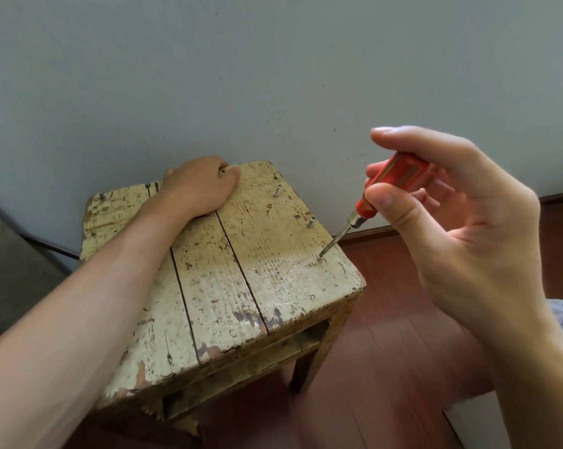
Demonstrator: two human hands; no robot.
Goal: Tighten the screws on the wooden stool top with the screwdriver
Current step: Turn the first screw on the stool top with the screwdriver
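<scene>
On the stool (208, 286), whose far edge the left hand (197, 186) holds, the right hand (451, 215) grips the screwdriver (364, 209) with its tip in the nearest right-edge screw (319, 257), seemingly almost home, while two screws (311, 222) farther back along that edge stand proud, apparently untightened

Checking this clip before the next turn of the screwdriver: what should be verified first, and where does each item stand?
1. Grip on the screwdriver: ok, the right hand pinches its red handle.
2. Tip on the near screw: ok, it meets the head; how well it is seated, cannot tell.
3. Stool top steadied: ok, the left hand holds its far edge.
4. Shaft angle: not ok, it leans toward the right hand rather than standing upright.
5. Remaining screws: not ok, the middle screw and the far screw stand proud of the wood.
</scene>
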